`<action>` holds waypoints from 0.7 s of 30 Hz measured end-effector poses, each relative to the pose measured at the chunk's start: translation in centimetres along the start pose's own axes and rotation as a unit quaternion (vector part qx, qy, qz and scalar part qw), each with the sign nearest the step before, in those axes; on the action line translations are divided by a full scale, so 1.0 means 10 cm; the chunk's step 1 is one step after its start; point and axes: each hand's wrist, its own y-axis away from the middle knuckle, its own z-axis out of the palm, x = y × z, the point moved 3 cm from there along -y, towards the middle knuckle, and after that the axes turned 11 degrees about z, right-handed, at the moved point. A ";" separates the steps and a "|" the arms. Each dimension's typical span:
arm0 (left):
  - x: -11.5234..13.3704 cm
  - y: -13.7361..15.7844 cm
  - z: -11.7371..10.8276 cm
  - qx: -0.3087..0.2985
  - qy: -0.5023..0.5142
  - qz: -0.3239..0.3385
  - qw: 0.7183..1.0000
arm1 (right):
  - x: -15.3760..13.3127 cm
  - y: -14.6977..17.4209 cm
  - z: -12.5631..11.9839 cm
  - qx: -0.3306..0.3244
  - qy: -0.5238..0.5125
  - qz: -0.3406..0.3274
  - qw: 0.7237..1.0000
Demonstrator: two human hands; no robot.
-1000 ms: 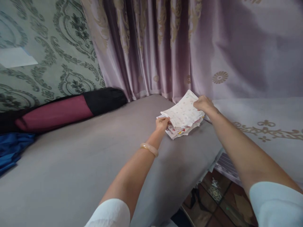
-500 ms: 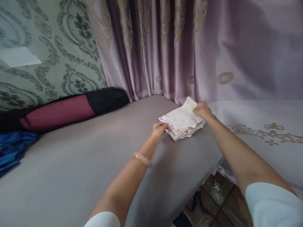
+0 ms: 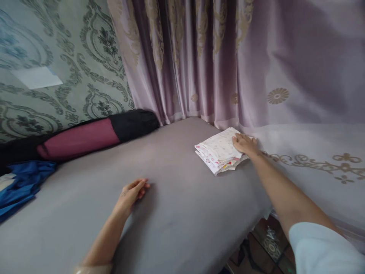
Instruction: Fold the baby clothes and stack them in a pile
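Observation:
A stack of folded white cloths with small coloured prints (image 3: 218, 153) lies near the far right corner of a grey bed sheet (image 3: 176, 213). My right hand (image 3: 244, 144) rests flat on the stack's right side, fingers spread over the top cloth. Well to the left of the stack, my left hand (image 3: 131, 192) lies on the bare sheet with its fingers loosely extended and nothing in it.
A maroon and black bolster (image 3: 85, 135) lies along the patterned wall at the back left, with blue fabric (image 3: 23, 182) beside it. Mauve curtains (image 3: 228, 57) hang behind the bed. A pale patterned cloth (image 3: 313, 160) covers the surface to the right. Tiled floor (image 3: 270, 243) shows below.
My left hand let go of the stack's left edge and drew back left onto the sheet. The lifted top cloth now lies flat, pressed under my right hand.

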 end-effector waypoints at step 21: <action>-0.16 0.55 -0.68 0.120 0.162 -0.021 0.979 | -0.83 0.42 0.17 -0.025 -0.031 0.020 0.999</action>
